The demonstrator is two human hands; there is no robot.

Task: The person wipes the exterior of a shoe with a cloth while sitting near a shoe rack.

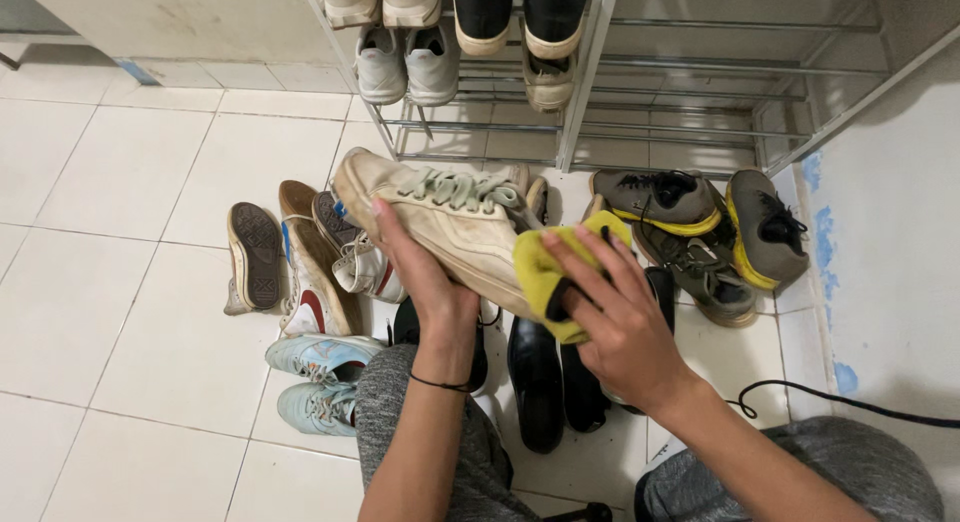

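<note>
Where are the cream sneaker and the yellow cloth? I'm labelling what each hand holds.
cream sneaker point(450, 222): head view, side panel below the laces.
yellow cloth point(540, 274): head view, fold beside the fingers.

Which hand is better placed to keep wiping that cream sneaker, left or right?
Right, most likely. The right hand already presses the yellow cloth against the heel end of the cream sneaker, while the left hand grips the sneaker's side, holding it above the shoes on the floor.
</note>
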